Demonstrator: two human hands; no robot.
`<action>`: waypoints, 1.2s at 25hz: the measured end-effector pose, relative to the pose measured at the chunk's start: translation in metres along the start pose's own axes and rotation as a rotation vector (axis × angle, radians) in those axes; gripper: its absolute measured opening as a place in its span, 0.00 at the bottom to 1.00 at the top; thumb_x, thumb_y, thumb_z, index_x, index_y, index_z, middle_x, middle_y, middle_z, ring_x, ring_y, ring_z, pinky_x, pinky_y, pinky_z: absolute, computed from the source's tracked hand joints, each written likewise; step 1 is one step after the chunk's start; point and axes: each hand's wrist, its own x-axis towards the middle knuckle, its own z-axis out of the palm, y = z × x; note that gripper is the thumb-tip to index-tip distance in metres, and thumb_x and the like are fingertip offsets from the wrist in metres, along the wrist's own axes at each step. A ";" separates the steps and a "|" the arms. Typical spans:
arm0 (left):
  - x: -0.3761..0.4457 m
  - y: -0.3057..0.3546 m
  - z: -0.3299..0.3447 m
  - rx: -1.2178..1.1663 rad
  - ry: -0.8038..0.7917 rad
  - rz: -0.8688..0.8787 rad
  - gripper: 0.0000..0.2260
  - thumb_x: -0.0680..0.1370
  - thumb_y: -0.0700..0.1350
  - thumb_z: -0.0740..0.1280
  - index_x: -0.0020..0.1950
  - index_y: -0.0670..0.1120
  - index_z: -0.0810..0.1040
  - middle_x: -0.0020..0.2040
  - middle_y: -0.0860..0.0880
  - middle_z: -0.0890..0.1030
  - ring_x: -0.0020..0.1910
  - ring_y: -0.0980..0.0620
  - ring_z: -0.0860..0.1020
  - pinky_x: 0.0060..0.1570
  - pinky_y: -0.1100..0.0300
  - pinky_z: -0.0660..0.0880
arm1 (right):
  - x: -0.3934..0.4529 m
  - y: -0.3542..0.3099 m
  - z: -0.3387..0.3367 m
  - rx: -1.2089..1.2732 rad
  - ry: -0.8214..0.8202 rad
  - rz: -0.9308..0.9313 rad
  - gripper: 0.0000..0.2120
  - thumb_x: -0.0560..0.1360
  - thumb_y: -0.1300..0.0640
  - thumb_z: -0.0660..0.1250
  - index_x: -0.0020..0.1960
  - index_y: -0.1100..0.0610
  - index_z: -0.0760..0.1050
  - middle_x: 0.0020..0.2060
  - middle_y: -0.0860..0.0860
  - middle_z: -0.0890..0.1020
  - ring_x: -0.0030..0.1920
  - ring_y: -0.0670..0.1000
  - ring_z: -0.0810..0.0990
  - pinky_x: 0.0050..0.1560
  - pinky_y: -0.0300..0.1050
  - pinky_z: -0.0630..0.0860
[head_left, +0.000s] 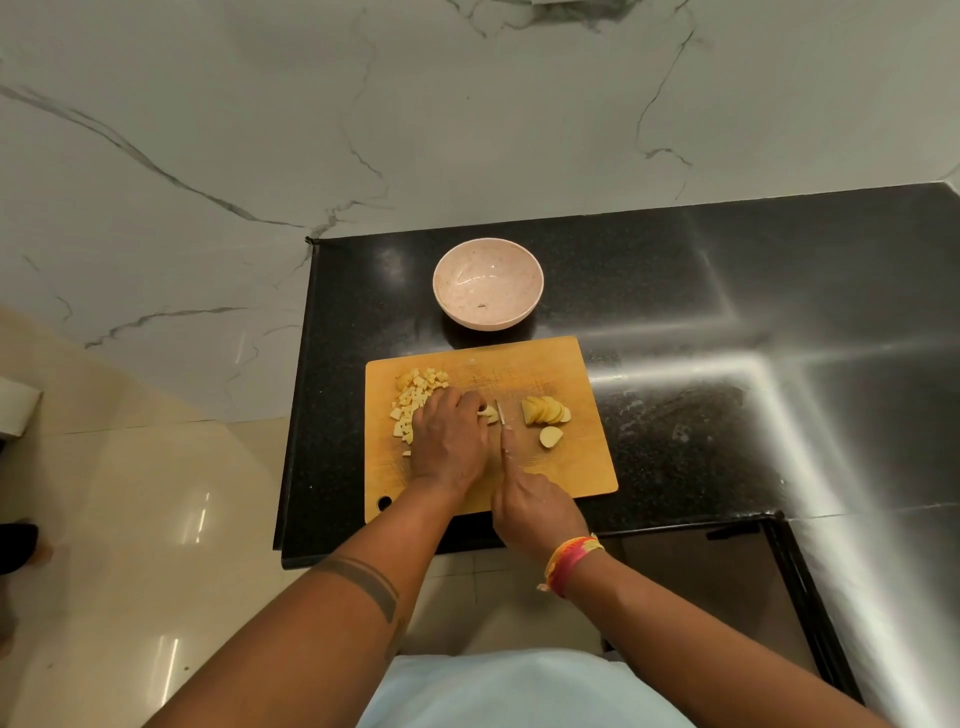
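Observation:
A wooden cutting board (582, 467) lies on the black counter. My left hand (449, 441) presses down on pale potato pieces (488, 412) with curled fingers. Right beside those fingers stands the blade of a knife (501, 415), whose handle my right hand (535, 506) grips. A heap of diced potato (415, 397) sits at the board's left, partly hidden by my left hand. A fanned stack of potato slices (545, 410) and one end piece (550, 436) lie at the right.
An empty pink bowl (488, 288) stands behind the board. The black granite counter (727, 338) stretches to the right. A marble wall (260, 130) rises behind. The counter's left edge drops to a tiled floor (130, 493).

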 end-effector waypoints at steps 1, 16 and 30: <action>0.000 -0.001 -0.001 0.007 0.002 -0.002 0.11 0.83 0.51 0.63 0.64 0.53 0.77 0.62 0.52 0.77 0.62 0.50 0.72 0.64 0.51 0.69 | 0.003 -0.007 0.002 0.009 0.007 -0.021 0.37 0.81 0.57 0.55 0.84 0.51 0.38 0.37 0.55 0.77 0.33 0.56 0.72 0.35 0.48 0.68; 0.018 0.041 0.010 -0.349 -0.238 0.074 0.13 0.81 0.46 0.69 0.66 0.49 0.78 0.61 0.51 0.75 0.57 0.51 0.77 0.60 0.53 0.77 | 0.007 0.039 -0.027 0.097 0.119 0.065 0.36 0.81 0.56 0.55 0.84 0.49 0.39 0.31 0.51 0.77 0.29 0.53 0.74 0.28 0.48 0.68; 0.002 0.019 0.002 -0.315 -0.245 0.055 0.14 0.81 0.44 0.66 0.67 0.51 0.78 0.62 0.51 0.75 0.59 0.51 0.77 0.60 0.55 0.77 | -0.015 0.031 -0.006 0.103 0.067 0.041 0.38 0.81 0.56 0.56 0.83 0.46 0.38 0.29 0.51 0.76 0.27 0.53 0.73 0.27 0.48 0.65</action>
